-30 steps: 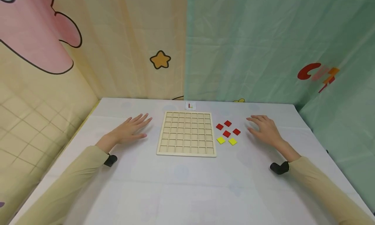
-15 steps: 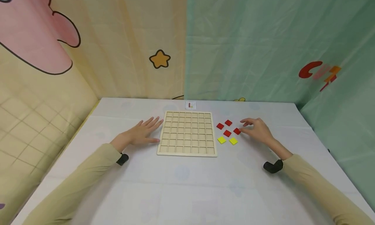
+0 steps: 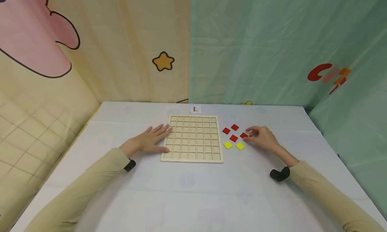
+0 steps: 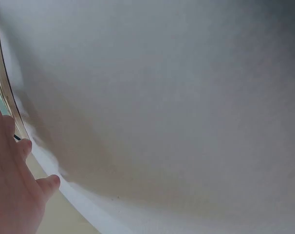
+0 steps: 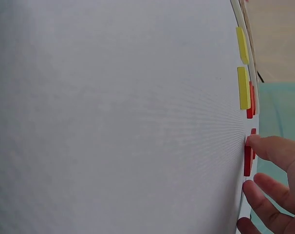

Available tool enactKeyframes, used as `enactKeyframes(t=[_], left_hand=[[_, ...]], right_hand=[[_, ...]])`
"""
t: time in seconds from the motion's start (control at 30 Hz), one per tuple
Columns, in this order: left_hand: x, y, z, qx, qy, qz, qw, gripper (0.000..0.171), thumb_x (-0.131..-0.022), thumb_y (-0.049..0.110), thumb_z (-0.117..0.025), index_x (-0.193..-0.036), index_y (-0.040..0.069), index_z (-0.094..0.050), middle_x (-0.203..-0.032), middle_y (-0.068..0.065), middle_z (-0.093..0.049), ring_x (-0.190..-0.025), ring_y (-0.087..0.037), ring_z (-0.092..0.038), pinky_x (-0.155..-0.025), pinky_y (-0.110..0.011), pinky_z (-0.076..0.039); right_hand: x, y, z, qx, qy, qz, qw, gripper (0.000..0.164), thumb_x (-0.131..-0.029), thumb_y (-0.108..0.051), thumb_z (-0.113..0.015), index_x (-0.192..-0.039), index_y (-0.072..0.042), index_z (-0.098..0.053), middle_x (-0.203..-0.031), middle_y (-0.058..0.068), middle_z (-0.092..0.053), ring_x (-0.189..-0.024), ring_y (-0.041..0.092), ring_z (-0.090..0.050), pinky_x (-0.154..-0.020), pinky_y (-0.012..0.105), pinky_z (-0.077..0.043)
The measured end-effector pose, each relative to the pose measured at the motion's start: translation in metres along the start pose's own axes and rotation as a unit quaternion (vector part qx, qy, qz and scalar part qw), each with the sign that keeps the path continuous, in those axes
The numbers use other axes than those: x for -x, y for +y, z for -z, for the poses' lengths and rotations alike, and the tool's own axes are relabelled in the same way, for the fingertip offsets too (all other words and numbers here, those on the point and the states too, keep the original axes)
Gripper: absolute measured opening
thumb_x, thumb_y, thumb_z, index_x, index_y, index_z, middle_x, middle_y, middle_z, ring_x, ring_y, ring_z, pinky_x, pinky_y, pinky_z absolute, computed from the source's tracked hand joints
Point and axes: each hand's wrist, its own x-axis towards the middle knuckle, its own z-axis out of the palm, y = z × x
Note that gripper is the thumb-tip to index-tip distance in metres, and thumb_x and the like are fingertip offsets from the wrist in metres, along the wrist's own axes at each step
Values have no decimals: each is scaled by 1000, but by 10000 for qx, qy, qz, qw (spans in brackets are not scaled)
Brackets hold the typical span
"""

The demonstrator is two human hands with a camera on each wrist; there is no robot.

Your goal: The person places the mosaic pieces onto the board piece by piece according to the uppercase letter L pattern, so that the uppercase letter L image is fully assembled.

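Note:
A pale wooden grid board (image 3: 193,138) lies on the white table. My left hand (image 3: 149,139) reaches over its left edge, fingers spread and straight, fingertips and thumb on the rim and outer cells. In the left wrist view, part of the left hand (image 4: 13,190) shows beside the board's edge. To the board's right lie several red square tiles (image 3: 233,138) and two yellow tiles (image 3: 240,146). My right hand (image 3: 263,138) is at the rightmost red tile (image 5: 248,158); its thumb touches one end, and the forefinger is bent just off the opposite end.
A small printed grid card (image 3: 195,109) with coloured squares lies behind the board. Printed curtains (image 3: 242,50) rise behind and beside the table (image 3: 187,195). A black wrist camera (image 3: 279,174) is strapped under the right sleeve.
My left hand has moved right, from the bare table onto the board's left edge. My right hand has moved left to the rightmost red tile, its thumb and forefinger coming around it.

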Motion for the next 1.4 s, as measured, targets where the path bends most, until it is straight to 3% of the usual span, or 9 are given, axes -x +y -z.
enactKeyframes(t=[0.37,0.67,1.07,1.4], left_hand=[[-3,-2,-2,-175,-8,-25,9998,96,-87,68,-48,-156,16,-6,-164,-6,3,-151,-30,1,-117,-61,-5],[-5,-2,-3,-324,80,-359,9988,100,-86,67,-52,-156,11,-6,-163,-8,-4,-151,-29,-4,-117,-61,-6],[-6,1,-1,-566,-33,-357,9978,94,-86,68,-49,-156,18,-11,-164,-7,-2,-151,-28,-3,-117,-61,-3],[-7,0,-3,-604,-96,-292,9977,95,-86,70,-48,-156,20,-9,-164,-5,0,-151,-26,-2,-117,-60,-2]], right_hand=[[-1,0,-2,21,-121,-242,9996,37,-80,-26,-78,-105,0,-72,-85,10,-71,-80,21,-59,-67,28,-45],[0,0,0,-14,-179,-132,9998,35,-80,-25,-76,-104,1,-72,-90,13,-73,-84,24,-62,-69,30,-47],[-2,0,1,204,-210,-283,9992,34,-82,-27,-75,-104,-1,-73,-85,9,-71,-83,23,-60,-71,31,-46],[-3,0,-1,238,-210,-246,9992,32,-83,-25,-73,-106,-3,-72,-99,14,-72,-89,27,-60,-74,35,-46]])
